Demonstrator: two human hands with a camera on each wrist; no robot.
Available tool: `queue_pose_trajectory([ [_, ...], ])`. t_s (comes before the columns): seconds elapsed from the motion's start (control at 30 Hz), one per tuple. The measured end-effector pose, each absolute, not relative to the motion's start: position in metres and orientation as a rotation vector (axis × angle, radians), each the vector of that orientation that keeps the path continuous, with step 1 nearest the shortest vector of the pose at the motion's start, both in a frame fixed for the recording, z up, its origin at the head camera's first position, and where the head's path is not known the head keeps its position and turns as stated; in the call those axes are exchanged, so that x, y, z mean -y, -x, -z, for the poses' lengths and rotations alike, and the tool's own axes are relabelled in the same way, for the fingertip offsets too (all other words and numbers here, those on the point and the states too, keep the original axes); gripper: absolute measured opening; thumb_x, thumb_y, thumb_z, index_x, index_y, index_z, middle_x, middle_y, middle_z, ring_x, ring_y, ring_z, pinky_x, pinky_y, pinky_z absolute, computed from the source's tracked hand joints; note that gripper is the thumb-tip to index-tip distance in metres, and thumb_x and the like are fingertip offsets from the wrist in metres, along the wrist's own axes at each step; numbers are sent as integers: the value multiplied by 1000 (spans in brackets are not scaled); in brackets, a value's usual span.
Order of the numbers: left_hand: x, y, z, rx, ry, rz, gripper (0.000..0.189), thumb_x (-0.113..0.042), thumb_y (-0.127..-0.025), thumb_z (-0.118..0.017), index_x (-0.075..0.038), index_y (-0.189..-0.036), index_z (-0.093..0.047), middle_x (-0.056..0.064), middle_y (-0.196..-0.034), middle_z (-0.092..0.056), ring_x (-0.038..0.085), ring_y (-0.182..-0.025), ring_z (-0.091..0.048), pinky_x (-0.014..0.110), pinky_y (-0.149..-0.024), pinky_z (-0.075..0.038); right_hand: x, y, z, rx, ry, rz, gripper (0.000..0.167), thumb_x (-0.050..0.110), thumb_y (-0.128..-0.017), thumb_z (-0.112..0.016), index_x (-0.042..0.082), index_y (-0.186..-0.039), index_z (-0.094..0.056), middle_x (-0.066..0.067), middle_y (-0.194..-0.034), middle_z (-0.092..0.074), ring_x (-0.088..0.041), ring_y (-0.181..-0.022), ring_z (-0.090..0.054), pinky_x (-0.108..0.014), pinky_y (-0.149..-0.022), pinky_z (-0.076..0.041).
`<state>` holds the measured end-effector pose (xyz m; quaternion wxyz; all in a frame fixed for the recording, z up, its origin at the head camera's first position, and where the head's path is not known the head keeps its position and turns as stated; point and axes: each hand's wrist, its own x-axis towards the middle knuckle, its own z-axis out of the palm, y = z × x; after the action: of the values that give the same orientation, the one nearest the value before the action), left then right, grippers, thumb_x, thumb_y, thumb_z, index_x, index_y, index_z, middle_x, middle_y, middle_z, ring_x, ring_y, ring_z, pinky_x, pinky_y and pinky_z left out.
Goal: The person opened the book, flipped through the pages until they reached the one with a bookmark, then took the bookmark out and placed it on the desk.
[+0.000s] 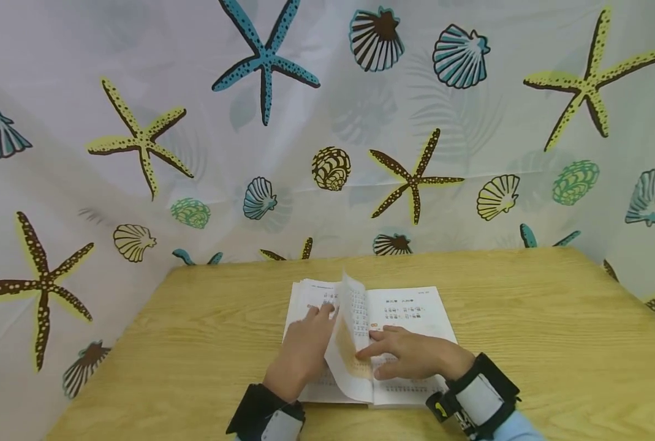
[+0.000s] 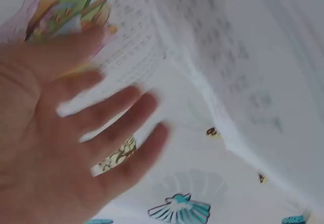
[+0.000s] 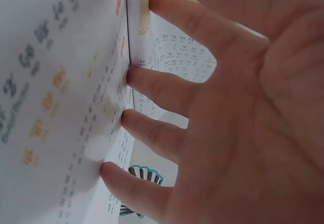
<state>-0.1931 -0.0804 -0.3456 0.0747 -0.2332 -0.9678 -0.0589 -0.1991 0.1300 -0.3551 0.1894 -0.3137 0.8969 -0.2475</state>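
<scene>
An open book (image 1: pixel 407 303) with printed text lies on the wooden table. One leaf (image 1: pixel 352 312) stands raised and curved near the spine. Over the left-hand page is my left hand (image 1: pixel 307 343); its fingers are spread and nearly straight, beside the raised leaf. In the left wrist view a coloured picture (image 2: pixel 68 11) shows past the thumb. My right hand (image 1: pixel 412 354) is over the right-hand page, fingers extended and apart. Its fingertips (image 3: pixel 132 77) touch the page in the right wrist view. Neither hand grips anything.
The wooden table (image 1: pixel 526 318) extends to both sides of the book. Behind it hangs a pale cloth (image 1: pixel 305 214) printed with starfish and shells. Dark wrist bands (image 1: pixel 484 389) with camera mounts sit on both wrists.
</scene>
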Motion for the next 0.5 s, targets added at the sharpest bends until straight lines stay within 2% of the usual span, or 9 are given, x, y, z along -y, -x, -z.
queue_pose_trajectory([
  [0.13,79,198,334,2493,635,137,48,-14,-88,-81,-4,-130,-61,15,-123,-64,31,-107,-63,44,-78,-57,-130,200,356,-2524,890,681,33,20,-95,-70,16,-128,-72,-23,-150,-47,-48,-143,-33,-64,-112,-29],
  [0.23,79,200,329,2371,632,284,27,-23,-95,-74,-7,-116,-68,11,-113,-67,30,-102,-64,44,-80,-55,-130,201,356,-2532,913,668,33,20,-95,-70,16,-128,-72,-23,-150,-48,-48,-142,-34,-64,-111,-30],
  [0.37,81,196,325,2479,721,206,23,-32,-95,-73,-12,-106,-72,7,-107,-69,26,-99,-65,43,-81,-56,-131,202,356,-2542,939,657,34,20,-94,-71,16,-128,-72,-22,-148,-50,-48,-141,-35,-64,-111,-30],
  [0.5,82,191,328,2735,806,43,23,-33,-89,-80,-17,-105,-76,4,-116,-68,27,-111,-60,48,-94,-51,-131,202,356,-2541,934,665,34,19,-94,-71,17,-128,-72,-22,-148,-49,-49,-142,-34,-65,-111,-29],
])
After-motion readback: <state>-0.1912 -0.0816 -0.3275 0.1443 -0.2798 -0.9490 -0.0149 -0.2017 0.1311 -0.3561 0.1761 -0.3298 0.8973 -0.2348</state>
